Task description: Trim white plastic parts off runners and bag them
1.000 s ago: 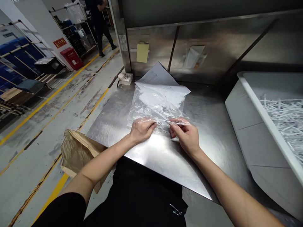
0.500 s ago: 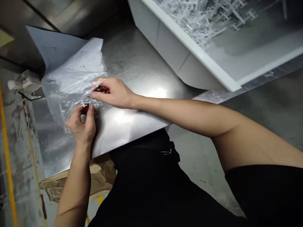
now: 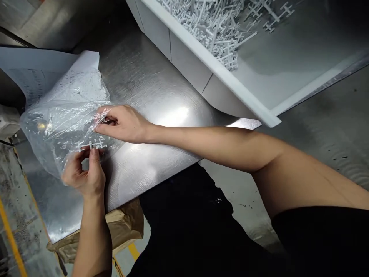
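A clear plastic bag (image 3: pixel 60 123) lies on the metal table (image 3: pixel 161 154), partly over printed paper sheets (image 3: pixel 37 73). My left hand (image 3: pixel 86 169) pinches a small white branched plastic piece (image 3: pixel 96 144) between thumb and fingers at the bag's near side. Just above and to the right, my right hand (image 3: pixel 122 124) is closed on the edge of the bag, with thumb and forefinger curled toward each other. Inside the bag, under the film, some small pale bits show near the paper; their shape is unclear.
A large white bin (image 3: pixel 207 65) at the upper right holds a heap of white branched plastic pieces (image 3: pixel 201 29). Brown paper or a bag (image 3: pixel 127 223) sits below the table's front edge. A pale box-like object (image 3: pixel 8 121) is at the far left.
The view has shifted, so table, bin and hands appear displaced. Both hands keep their grips, and the white piece at my left fingertips shows more clearly.
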Available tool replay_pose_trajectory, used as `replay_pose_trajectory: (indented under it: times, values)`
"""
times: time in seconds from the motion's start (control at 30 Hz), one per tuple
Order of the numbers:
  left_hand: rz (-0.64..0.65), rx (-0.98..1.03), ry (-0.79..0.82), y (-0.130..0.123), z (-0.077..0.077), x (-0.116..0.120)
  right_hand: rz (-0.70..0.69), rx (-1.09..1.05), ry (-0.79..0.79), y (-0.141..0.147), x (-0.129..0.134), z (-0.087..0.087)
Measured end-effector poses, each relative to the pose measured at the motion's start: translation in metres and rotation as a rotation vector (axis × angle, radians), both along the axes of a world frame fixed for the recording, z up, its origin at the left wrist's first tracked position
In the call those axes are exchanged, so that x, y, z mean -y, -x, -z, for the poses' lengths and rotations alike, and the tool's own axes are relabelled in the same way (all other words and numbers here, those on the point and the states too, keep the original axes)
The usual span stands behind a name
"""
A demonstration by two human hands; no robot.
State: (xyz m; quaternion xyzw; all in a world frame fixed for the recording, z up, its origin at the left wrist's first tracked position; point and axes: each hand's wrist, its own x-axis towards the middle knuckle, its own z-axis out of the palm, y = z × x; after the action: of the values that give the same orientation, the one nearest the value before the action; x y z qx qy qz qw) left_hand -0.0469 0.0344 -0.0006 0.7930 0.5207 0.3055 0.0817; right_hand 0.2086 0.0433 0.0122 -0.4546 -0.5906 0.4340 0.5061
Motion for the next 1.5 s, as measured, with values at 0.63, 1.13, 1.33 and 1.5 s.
replay_pose_trajectory:
  times: [0.63, 1.13, 1.33, 1.5]
  values:
    - [0.332, 0.044, -0.183, -0.024, 0.003, 0.012, -0.068, -0.282, 0.126, 0.001, 0.017, 0.009]
    - [0.268, 0.078, -0.018, -0.024, 0.016, 0.02, -0.039, -0.319, 0.214, 0.009, 0.025, 0.013]
    - [0.242, 0.101, 0.042, -0.026, 0.021, 0.019, -0.058, -0.246, 0.21, 0.007, 0.027, 0.013]
    - [0.26, 0.174, 0.028, -0.026, 0.029, 0.018, -0.085, -0.198, 0.164, 0.003, 0.03, 0.016]
